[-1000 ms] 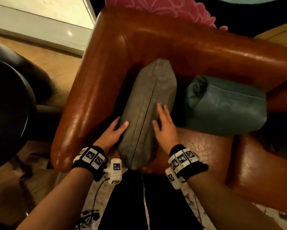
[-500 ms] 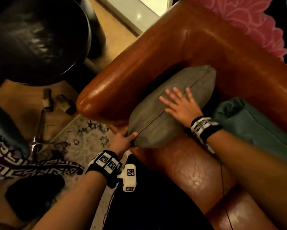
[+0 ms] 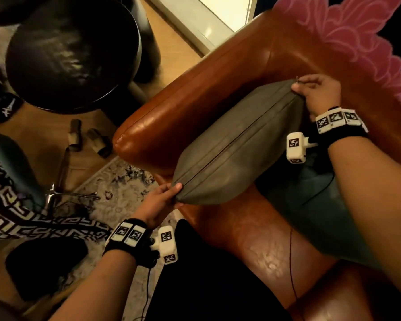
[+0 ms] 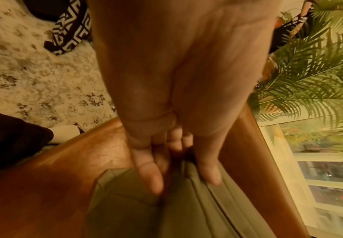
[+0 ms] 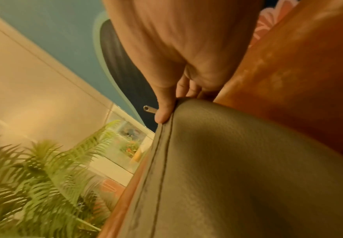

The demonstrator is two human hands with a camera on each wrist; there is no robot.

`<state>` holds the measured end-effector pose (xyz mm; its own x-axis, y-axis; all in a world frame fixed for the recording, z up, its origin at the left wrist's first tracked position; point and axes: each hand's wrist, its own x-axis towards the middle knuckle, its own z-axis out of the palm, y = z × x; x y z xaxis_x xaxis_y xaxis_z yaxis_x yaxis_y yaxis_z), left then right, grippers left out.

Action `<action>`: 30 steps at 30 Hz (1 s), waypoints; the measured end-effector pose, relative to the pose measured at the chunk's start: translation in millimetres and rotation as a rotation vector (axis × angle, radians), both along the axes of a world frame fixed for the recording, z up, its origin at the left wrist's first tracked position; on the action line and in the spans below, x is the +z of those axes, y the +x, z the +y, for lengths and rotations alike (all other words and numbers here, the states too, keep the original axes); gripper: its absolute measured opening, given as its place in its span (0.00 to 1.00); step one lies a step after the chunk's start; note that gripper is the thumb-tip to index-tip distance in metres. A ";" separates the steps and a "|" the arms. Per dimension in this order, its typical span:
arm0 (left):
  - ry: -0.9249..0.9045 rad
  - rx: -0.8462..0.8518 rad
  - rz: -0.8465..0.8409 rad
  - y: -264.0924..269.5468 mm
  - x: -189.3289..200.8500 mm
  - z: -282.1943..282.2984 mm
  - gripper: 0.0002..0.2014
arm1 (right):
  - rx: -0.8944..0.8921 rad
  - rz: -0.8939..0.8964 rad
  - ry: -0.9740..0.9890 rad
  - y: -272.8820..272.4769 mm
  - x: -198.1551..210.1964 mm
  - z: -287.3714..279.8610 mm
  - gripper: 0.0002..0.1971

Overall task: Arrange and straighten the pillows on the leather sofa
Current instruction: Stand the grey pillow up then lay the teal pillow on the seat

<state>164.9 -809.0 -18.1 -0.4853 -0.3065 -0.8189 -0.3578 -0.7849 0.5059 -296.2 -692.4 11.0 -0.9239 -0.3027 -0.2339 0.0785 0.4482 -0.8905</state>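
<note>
A grey-olive pillow (image 3: 239, 144) stands on edge in the corner of the brown leather sofa (image 3: 195, 112), against its armrest, zipper seam up. My left hand (image 3: 166, 198) pinches its near corner, thumb on top; the left wrist view shows fingers (image 4: 150, 175) and thumb on the grey pillow (image 4: 187, 209). My right hand (image 3: 310, 93) grips the far corner by the backrest; in the right wrist view the thumb (image 5: 163, 112) presses the grey pillow (image 5: 248, 177) beside its metal zipper pull (image 5: 149, 109). A teal pillow (image 3: 310, 205) lies on the seat, partly under my right forearm.
A round black seat (image 3: 72, 54) stands left of the armrest on wooden floor. A patterned rug (image 3: 116, 191), a black-and-white patterned cloth (image 3: 32, 223) and small objects (image 3: 88, 137) lie on the floor. A pink flower decoration (image 3: 357, 38) is behind the backrest. A fern plant (image 4: 309, 64) stands near a window.
My right hand has moved from lying flat on the grey pillow's side to gripping its far corner. The left hand stays at the near corner. The view has swung left.
</note>
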 end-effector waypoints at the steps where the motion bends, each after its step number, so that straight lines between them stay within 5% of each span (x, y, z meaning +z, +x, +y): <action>1: -0.026 -0.013 -0.045 -2.3 -3.3 -2.1 0.08 | -0.005 -0.021 0.026 0.2 -7.5 -1.8 0.13; 6: -0.121 -0.085 -0.255 -26.5 -7.2 -2.1 0.05 | -0.127 -0.128 0.153 6.1 -42.6 10.1 0.11; 10: -0.214 -0.052 -0.286 -36.6 6.5 0.9 0.08 | -0.123 -0.058 0.104 -4.6 -20.1 48.2 0.13; 13: -0.255 -0.080 -0.339 -38.2 13.3 -3.7 0.10 | -0.043 0.077 0.254 8.7 8.9 121.2 0.12; 15: -0.463 -0.210 -0.489 -50.5 22.3 -7.0 0.17 | -0.062 0.124 0.472 32.2 11.7 185.5 0.13; 17: -0.892 -0.383 -0.595 -74.0 45.5 -0.5 0.18 | -0.224 0.062 0.734 66.1 2.5 247.1 0.17; 20: -1.246 -0.675 -0.296 -126.0 73.1 29.0 0.11 | -0.401 -0.180 0.804 123.5 -17.8 309.8 0.31; 23: -1.170 -1.179 0.055 -190.4 79.7 87.8 0.09 | -0.472 -0.290 0.637 178.3 -32.1 349.7 0.47; 25: -1.108 -1.328 0.156 -223.3 73.6 122.5 0.12 | -0.535 -0.332 0.539 199.9 -39.4 354.0 0.57; 30: -0.715 -1.215 0.076 -264.3 23.5 188.7 0.33 | -0.723 -0.477 0.037 233.5 -36.1 375.2 0.36</action>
<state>-99.4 -620.3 5.4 -0.7789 -0.0029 -0.6271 -0.5703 0.4192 0.7064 -62.7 -317.3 -25.1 -0.6874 0.3364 -0.6436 0.7169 0.1724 -0.6756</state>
